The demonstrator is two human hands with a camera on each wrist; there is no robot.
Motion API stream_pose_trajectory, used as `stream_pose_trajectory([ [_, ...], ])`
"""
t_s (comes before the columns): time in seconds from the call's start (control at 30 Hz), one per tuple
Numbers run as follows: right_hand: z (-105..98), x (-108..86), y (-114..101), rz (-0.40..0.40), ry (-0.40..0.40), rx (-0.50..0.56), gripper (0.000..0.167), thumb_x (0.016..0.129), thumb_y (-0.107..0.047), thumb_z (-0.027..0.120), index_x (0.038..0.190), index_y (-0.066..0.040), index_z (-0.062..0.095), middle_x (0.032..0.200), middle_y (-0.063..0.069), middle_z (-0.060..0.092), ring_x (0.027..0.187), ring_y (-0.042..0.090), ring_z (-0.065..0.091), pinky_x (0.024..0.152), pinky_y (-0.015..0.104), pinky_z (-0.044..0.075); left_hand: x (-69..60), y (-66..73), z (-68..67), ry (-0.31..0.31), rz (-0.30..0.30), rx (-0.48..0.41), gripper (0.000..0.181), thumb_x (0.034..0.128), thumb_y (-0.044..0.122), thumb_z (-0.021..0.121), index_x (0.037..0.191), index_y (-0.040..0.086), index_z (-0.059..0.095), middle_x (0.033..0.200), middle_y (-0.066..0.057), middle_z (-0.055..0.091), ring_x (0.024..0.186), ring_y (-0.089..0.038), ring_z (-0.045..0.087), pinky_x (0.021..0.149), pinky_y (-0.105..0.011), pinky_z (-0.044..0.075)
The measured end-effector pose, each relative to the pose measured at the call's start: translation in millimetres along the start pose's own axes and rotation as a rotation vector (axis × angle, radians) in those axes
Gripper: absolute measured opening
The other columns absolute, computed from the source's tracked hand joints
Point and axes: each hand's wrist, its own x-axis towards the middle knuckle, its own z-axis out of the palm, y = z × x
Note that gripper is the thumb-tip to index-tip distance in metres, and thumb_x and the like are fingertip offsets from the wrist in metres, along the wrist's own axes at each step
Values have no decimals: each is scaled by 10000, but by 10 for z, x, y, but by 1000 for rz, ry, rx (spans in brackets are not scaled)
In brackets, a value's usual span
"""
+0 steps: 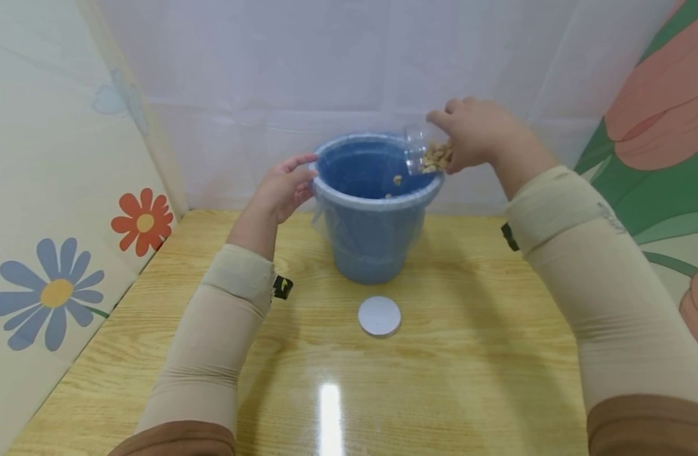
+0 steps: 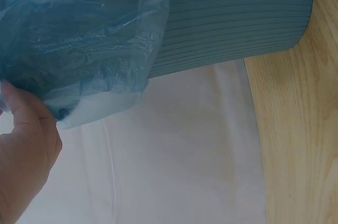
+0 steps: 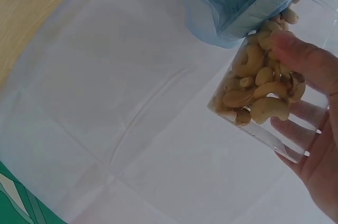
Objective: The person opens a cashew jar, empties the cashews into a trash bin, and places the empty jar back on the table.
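Note:
A blue bin (image 1: 372,244) lined with a thin clear plastic bag (image 2: 90,34) stands upright on the table. My left hand (image 1: 280,189) grips its rim at the left, over the bag. At the right side of the rim, my right hand (image 1: 479,133) holds a clear jar (image 1: 415,151) tipped sideways, its mouth over the bin's opening. Cashews (image 3: 259,84) lie inside the jar, gathered toward the lower wall. A few falling cashews (image 1: 397,180) show within the bin's opening. The bottom of the bin is hidden.
In front of the bin, a round white lid (image 1: 379,315) lies flat on the wooden table (image 1: 440,380). A white sheeted wall (image 1: 258,76) rises close behind the bin. Flower-printed panels (image 1: 35,183) flank the table on both sides.

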Motion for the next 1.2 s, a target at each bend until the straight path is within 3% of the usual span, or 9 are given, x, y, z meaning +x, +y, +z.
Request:
stream_pose_trajectory([
  [1.2, -21, -1, -44, -90, 81, -87, 972, 693, -238, 775, 1457, -116, 186, 1314, 246, 364, 1185, 452, 327, 988, 605, 264, -8, 1, 10, -6, 3, 9, 413, 889, 29, 547, 1291, 112, 501, 1114, -108, 508, 724, -125, 549, 644, -192, 505],
])
